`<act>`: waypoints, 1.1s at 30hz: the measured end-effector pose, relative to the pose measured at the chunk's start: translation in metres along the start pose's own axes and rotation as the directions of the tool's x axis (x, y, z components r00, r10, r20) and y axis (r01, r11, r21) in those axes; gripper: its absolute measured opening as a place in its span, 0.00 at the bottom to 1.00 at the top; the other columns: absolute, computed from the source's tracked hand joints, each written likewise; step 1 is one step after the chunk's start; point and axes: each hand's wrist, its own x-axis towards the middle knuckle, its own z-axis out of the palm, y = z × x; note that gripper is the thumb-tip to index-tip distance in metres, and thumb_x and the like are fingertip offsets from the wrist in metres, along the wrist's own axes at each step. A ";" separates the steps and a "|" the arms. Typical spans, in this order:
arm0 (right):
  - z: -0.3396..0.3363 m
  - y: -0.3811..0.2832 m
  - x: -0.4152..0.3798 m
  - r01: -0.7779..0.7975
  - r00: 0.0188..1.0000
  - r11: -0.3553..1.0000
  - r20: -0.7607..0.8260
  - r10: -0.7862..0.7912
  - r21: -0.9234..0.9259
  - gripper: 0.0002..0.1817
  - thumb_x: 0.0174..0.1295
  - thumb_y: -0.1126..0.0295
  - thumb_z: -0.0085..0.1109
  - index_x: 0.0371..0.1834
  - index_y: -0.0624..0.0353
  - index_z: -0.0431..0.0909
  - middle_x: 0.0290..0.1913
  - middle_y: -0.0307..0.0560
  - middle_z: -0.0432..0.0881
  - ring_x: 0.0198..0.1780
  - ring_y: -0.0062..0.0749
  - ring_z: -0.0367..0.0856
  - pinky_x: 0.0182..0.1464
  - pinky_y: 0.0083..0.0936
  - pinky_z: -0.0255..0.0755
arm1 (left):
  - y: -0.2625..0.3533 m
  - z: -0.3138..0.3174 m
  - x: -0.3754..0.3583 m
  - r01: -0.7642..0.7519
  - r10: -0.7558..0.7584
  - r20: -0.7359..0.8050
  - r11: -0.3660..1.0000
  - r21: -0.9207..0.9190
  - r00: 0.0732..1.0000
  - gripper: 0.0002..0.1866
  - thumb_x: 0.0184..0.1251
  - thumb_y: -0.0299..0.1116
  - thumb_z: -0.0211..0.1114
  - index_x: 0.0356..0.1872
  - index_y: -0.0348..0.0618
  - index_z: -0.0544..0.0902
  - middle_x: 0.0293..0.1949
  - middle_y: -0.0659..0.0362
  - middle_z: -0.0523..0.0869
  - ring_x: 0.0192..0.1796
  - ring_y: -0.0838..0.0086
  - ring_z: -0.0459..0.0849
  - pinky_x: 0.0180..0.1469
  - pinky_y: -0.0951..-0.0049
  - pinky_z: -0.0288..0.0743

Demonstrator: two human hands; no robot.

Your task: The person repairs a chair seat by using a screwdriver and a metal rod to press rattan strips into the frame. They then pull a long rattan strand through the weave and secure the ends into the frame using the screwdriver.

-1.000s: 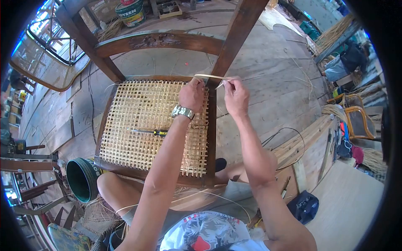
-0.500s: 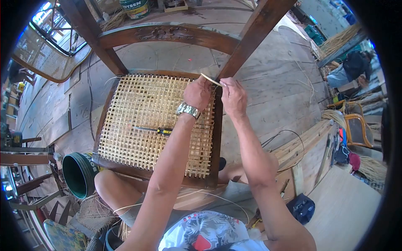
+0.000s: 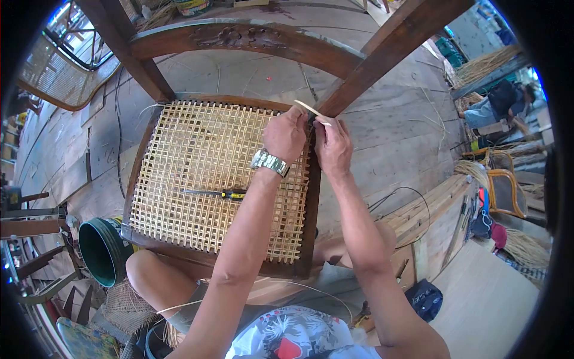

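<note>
A wooden chair stands in front of me, its seat woven with an open mesh of pale cane. Over the seat's far right corner, my left hand, with a metal watch on its wrist, pinches one part of a pale cane strip. Fingers of my right hand are closed on the strip's other part, just outside the seat frame beside the back post. The strip bends between the two hands; its lower run is hidden. On the mesh lies a screwdriver with a yellow and black handle.
The carved back rail spans beyond the seat. A dark green bucket lies tipped at left, near another cane-panelled chair. Planks, cane bundles and a navy cap are at right. Another person sits at far right.
My view has shifted slightly, so the chair sits a little further left. Both hands stay at the same corner on the strip, which is now tilted a bit differently.
</note>
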 end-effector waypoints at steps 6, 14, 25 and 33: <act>0.000 -0.007 0.004 0.012 0.999 0.999 0.031 -0.010 -0.052 0.12 0.62 0.81 0.62 0.48 0.58 0.81 0.39 0.50 0.86 0.42 0.53 0.84 0.45 0.45 0.79 | 0.005 0.003 -0.002 -0.065 0.064 -0.054 0.998 -0.006 0.996 0.08 0.76 0.36 0.62 0.40 0.44 0.84 0.33 0.43 0.89 0.37 0.42 0.87 0.37 0.45 0.79; -0.002 -0.018 0.011 -0.054 0.967 0.966 0.229 0.114 -0.253 0.10 0.69 0.74 0.57 0.51 0.60 0.80 0.45 0.53 0.87 0.46 0.55 0.86 0.46 0.48 0.80 | 0.001 0.004 0.000 -0.032 0.031 -0.047 0.999 -0.004 0.998 0.06 0.73 0.32 0.65 0.43 0.45 0.87 0.32 0.42 0.88 0.36 0.42 0.88 0.36 0.48 0.80; -0.017 -0.025 0.018 -0.175 0.933 0.961 0.275 0.231 -0.214 0.07 0.71 0.70 0.58 0.44 0.61 0.81 0.45 0.59 0.85 0.46 0.61 0.85 0.45 0.52 0.79 | 0.008 -0.003 0.001 0.007 -0.008 -0.036 1.000 -0.029 0.999 0.07 0.73 0.34 0.65 0.41 0.44 0.88 0.31 0.42 0.88 0.35 0.43 0.88 0.37 0.47 0.80; -0.006 -0.018 0.012 -0.149 0.932 0.958 0.290 0.219 -0.244 0.06 0.69 0.72 0.58 0.44 0.60 0.78 0.45 0.53 0.85 0.46 0.58 0.86 0.45 0.51 0.79 | 0.004 -0.001 0.001 -0.014 0.012 -0.036 0.999 -0.032 0.999 0.07 0.73 0.34 0.65 0.41 0.44 0.88 0.31 0.42 0.88 0.35 0.43 0.88 0.36 0.49 0.80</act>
